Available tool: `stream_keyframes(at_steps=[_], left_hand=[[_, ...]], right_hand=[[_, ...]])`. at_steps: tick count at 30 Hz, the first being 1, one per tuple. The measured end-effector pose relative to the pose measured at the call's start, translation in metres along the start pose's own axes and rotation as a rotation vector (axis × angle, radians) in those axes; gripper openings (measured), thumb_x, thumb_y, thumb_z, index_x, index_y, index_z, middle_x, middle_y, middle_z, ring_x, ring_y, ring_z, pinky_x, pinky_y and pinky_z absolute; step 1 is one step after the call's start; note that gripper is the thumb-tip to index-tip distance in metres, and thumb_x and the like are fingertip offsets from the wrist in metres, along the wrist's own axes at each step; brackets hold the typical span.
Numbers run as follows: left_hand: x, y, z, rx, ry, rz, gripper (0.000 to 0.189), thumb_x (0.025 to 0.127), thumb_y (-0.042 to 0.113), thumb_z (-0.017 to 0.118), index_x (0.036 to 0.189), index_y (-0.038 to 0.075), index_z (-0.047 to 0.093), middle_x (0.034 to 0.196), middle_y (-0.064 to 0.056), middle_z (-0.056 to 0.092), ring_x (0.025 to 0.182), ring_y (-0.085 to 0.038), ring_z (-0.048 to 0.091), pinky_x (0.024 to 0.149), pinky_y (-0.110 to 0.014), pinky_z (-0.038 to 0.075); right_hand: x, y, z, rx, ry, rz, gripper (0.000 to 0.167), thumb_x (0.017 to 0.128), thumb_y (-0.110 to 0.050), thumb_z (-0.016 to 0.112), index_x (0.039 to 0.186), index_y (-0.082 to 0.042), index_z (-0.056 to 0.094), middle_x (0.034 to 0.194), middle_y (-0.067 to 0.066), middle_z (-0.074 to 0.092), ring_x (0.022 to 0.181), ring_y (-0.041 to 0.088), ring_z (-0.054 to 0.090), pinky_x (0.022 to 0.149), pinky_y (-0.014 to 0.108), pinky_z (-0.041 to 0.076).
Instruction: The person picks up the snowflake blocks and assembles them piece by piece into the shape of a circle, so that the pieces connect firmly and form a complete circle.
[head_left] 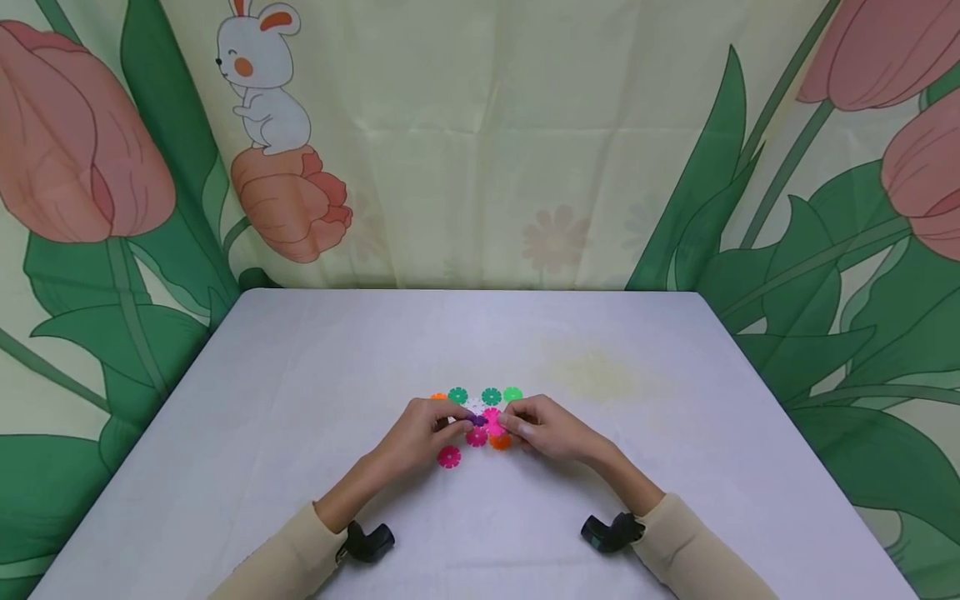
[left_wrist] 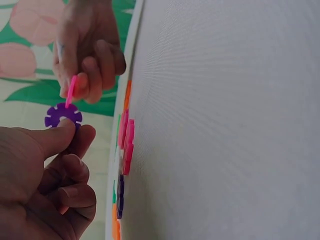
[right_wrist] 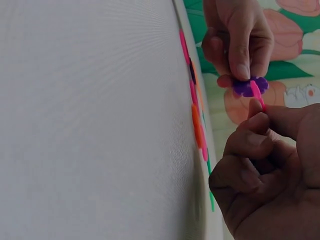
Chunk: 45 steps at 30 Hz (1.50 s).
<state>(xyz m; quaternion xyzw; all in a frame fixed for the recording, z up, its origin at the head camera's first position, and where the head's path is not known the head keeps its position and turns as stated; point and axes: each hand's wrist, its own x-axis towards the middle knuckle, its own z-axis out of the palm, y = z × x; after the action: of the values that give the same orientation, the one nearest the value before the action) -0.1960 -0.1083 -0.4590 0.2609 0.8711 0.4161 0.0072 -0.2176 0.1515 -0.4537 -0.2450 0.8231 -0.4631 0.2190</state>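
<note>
Above a small group of loose discs, my left hand (head_left: 426, 432) pinches a purple notched plastic disc (left_wrist: 52, 118) between thumb and index finger. My right hand (head_left: 551, 429) pinches a pink notched disc (left_wrist: 71, 91) by its edge. The two discs meet at their rims, the pink one standing crosswise to the purple one. In the right wrist view the pink disc overlaps the front of the purple disc (right_wrist: 242, 89). How deep the notches sit in each other cannot be made out.
On the white-covered table (head_left: 337, 358) lie several loose discs close under the hands: a crimson disc (head_left: 449, 457), an orange disc (head_left: 500, 442), green discs (head_left: 458, 395) and others partly hidden. A printed curtain (head_left: 465, 167) hangs behind the table's far edge.
</note>
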Motion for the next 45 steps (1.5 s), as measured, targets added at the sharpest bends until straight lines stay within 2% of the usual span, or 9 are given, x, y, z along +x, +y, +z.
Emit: stream_keyframes(at_steps=[8,16,22,29,45], left_hand=[[0.0025,-0.0019,0.0001,0.003,0.023,0.031,0.016,0.094,0.011,0.08,0.11,0.01,0.083,0.088,-0.003,0.078,0.068,-0.003,0.053,0.06,-0.018,0.048],[0.0014,-0.0028,0.0019,0.003,0.029,0.053,0.016,0.093,0.009,0.079,0.109,0.007,0.083,0.09,-0.005,0.08,0.07,-0.001,0.058,0.063,-0.018,0.052],[-0.0004,-0.0016,0.0025,0.023,0.032,0.055,0.017,0.093,0.007,0.079,0.109,0.005,0.083,0.092,-0.007,0.08,0.071,0.0,0.059,0.064,-0.017,0.053],[-0.0021,0.0006,0.0042,0.046,0.048,0.047,0.019,0.092,0.006,0.08,0.111,0.004,0.083,0.095,-0.008,0.081,0.075,-0.004,0.065,0.065,-0.017,0.055],[-0.0014,0.0028,0.0095,0.072,0.074,0.037,0.019,0.092,0.005,0.08,0.11,0.005,0.083,0.093,-0.006,0.079,0.071,-0.001,0.059,0.063,-0.016,0.053]], right_hand=[[0.0,-0.0025,0.0001,-0.016,0.024,-0.008,0.031,0.108,-0.025,0.061,0.091,0.0,0.07,0.071,-0.001,0.052,0.066,0.011,0.047,0.064,0.022,0.043],[-0.0005,-0.0012,0.0016,-0.02,0.031,-0.027,0.032,0.107,-0.026,0.062,0.091,0.001,0.069,0.071,0.002,0.052,0.065,0.01,0.045,0.062,0.022,0.04],[-0.0008,-0.0019,0.0048,-0.035,0.034,-0.039,0.032,0.107,-0.026,0.062,0.09,0.0,0.069,0.071,-0.002,0.052,0.064,0.009,0.045,0.063,0.022,0.04],[-0.002,-0.0057,0.007,-0.043,0.046,-0.043,0.031,0.107,-0.024,0.062,0.089,0.0,0.069,0.07,-0.004,0.05,0.062,0.009,0.043,0.061,0.021,0.038],[-0.0015,-0.0058,0.0096,-0.072,0.09,-0.034,0.031,0.106,-0.024,0.064,0.087,-0.001,0.068,0.07,-0.002,0.049,0.063,0.008,0.041,0.061,0.022,0.036]])
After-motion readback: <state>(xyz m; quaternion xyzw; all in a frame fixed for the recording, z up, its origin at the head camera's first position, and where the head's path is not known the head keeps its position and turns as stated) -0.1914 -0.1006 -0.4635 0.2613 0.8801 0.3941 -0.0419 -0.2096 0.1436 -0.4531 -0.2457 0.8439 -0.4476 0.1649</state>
